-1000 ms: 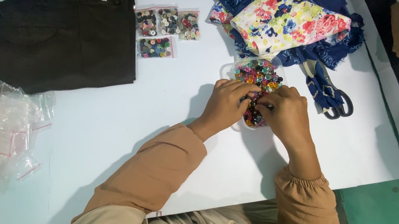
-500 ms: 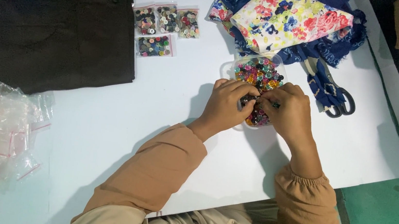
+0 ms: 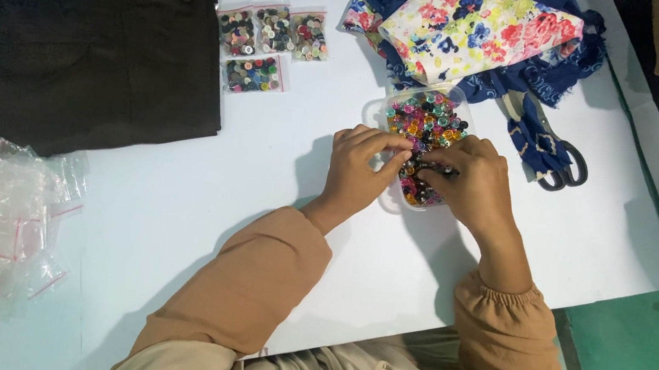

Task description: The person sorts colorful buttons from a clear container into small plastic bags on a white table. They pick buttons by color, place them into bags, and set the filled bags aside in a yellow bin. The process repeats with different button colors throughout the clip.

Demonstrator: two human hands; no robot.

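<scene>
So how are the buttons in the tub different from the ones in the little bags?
The tub holds one loose, open heap, with both hands in it; the bags are four small flat packs, lying untouched near the trousers. Both hold mixed-colour buttons.

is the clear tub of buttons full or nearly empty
Full: the clear tub is packed with coloured buttons to its rim, both hands picking in it.
</scene>
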